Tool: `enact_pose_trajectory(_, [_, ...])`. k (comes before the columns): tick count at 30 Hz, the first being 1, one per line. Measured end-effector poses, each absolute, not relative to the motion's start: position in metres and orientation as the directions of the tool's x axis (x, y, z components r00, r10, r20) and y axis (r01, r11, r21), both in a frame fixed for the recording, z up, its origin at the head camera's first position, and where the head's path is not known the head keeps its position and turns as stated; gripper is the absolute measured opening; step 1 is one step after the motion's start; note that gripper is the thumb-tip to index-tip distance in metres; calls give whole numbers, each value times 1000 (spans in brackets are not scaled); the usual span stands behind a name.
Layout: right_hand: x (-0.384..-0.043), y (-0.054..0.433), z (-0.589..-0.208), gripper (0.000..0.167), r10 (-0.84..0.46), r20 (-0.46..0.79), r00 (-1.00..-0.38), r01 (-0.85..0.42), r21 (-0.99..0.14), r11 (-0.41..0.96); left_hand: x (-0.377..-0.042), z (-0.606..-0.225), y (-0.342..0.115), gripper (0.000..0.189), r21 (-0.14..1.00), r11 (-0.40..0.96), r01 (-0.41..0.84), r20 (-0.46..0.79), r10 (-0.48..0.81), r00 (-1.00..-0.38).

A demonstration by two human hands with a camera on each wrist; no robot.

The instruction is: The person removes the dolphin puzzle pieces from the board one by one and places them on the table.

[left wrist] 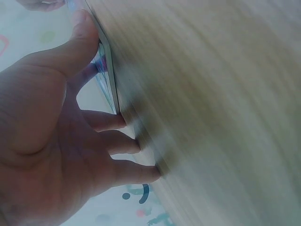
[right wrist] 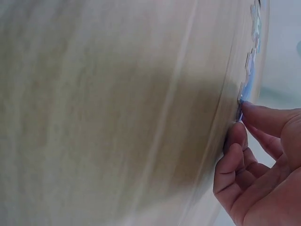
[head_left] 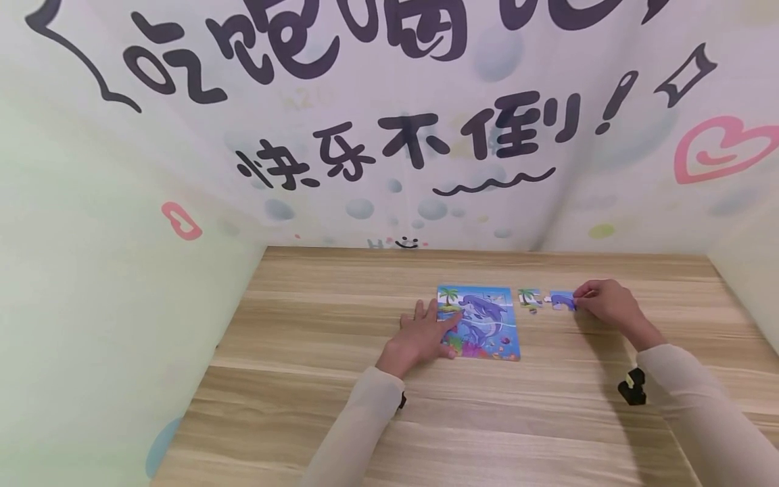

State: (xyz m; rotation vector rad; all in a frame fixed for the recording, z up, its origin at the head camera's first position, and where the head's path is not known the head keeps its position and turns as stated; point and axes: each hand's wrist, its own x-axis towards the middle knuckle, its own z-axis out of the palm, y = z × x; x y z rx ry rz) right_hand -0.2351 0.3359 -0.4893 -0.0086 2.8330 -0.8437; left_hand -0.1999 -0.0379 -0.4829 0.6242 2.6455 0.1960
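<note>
A square dolphin picture board lies flat on the wooden table. My left hand rests over its left edge, fingers spread. In the left wrist view the thumb lies on the board and several fingertips touch the table beside it. To the board's right is a puzzle piece with a palm tree. Farther right, my right hand pinches the right end of a blue dolphin puzzle piece. The right wrist view shows the thumb on that piece, low against the table; its other fingers are curled.
A small fragment sits just below the palm-tree piece. Behind the wooden table stands a white backdrop with black lettering, and a pale wall borders the left side.
</note>
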Motion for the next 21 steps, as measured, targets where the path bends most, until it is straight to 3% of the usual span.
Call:
enact_pose_trajectory(10, [-236, 318, -488, 32, -48, -129, -990, 28, -531, 847, -199, -482, -38, 78, 223, 890, 397, -360, 454, -815])
enact_pose_trajectory(21, [-242, 267, -487, 38, -209, -97, -973, -110, -602, 790, -200, -482, -37, 78, 217, 891, 400, -360, 454, -815])
